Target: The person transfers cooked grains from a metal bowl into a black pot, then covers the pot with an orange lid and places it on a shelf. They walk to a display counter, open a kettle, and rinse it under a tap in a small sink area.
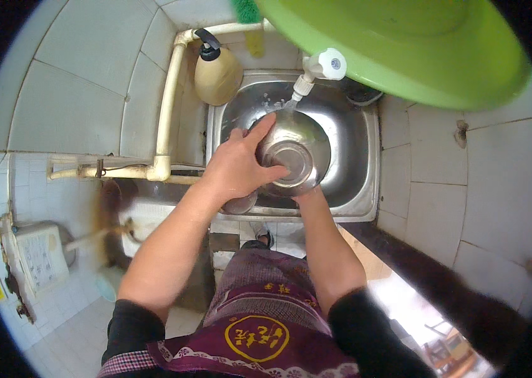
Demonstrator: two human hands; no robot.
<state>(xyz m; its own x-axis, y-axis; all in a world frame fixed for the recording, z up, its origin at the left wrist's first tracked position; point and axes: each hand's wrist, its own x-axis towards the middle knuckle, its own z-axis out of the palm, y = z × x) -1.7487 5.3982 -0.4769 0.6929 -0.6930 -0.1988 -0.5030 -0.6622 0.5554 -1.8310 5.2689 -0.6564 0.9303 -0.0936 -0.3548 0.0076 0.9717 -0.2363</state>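
Observation:
A round stainless steel bowl (311,137) is held bottom up over the steel sink (370,184), under a white plastic tap (313,75) from which water runs onto it. My left hand (242,160) lies on the bowl's outer side, thumb on its base and fingers spread toward the tap. Beneath the bowl is my right hand (308,194); only the wrist and a little of the hand show, so its fingers are hidden. Another rounded, shiny item (240,203) sits at the sink's near left, partly covered by my left hand.
A pump bottle (219,78) stands behind the sink's left corner, beside cream-coloured pipes (164,118). A large green plastic basin (412,56) overhangs the back right. Tiled walls close in on both sides. A green scrubbing brush (247,10) shows at the top edge.

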